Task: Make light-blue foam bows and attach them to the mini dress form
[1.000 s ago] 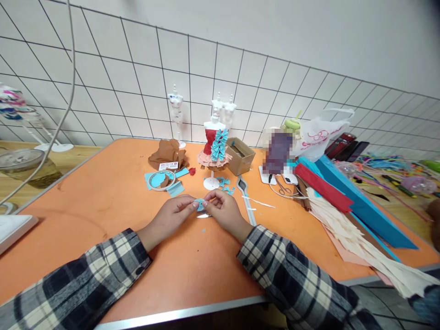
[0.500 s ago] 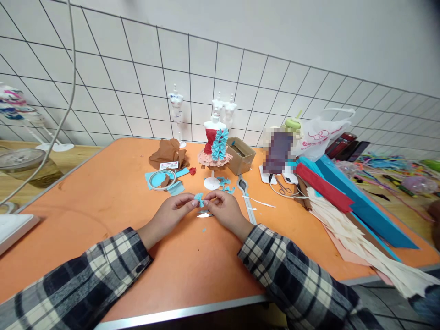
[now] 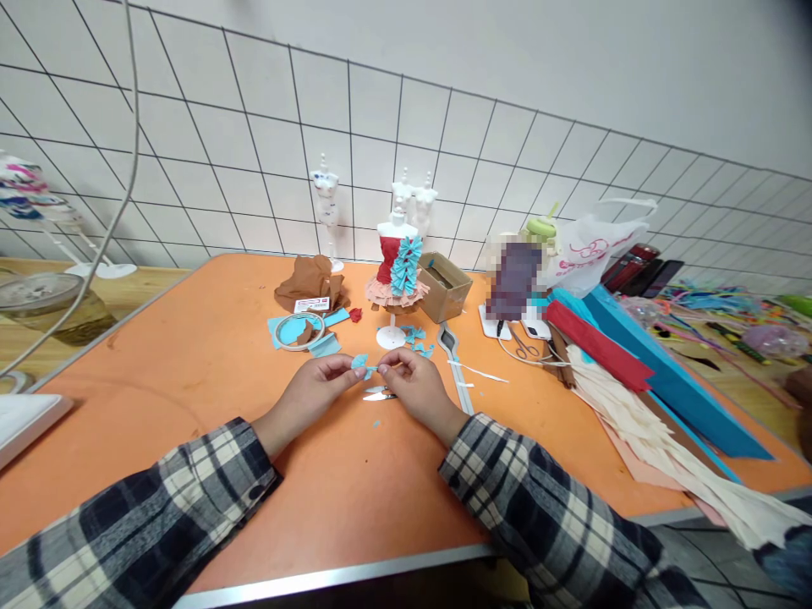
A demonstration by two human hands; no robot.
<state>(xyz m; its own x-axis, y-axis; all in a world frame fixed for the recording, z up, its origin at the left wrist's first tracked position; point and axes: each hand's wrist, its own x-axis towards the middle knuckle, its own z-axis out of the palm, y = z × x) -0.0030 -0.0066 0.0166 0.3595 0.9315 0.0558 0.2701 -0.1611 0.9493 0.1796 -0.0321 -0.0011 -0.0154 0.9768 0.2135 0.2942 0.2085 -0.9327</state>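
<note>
Between thumb and fingers my left hand [image 3: 315, 387] pinches a small crumpled piece of blue crepe paper [image 3: 360, 364]. The fingertips of my right hand [image 3: 419, 386] are closed on the thin right end of the same piece. Under the fingers lie small scissors [image 3: 379, 394], partly covered by my right hand. Just beyond my hands stands a white mini mannequin [image 3: 397, 227] in a red bodice, blue ruffles [image 3: 406, 266] and a pink frilled skirt [image 3: 397, 293]. Blue paper scraps [image 3: 417, 336] lie beside its base.
A tape roll [image 3: 300, 331] and brown crepe paper [image 3: 303, 283] sit left of the mannequin. Right of it are a cardboard box [image 3: 446, 288], grey tweezers-like tool [image 3: 455, 364], another pair of scissors [image 3: 525, 345], and folded red paper [image 3: 596, 342]. More bare mannequins [image 3: 326, 199] stand behind.
The blue piece has turned and shifted slightly left, with its bunched part now at my left fingertips and a thin end stretched toward my right. More of the scissors shows.
</note>
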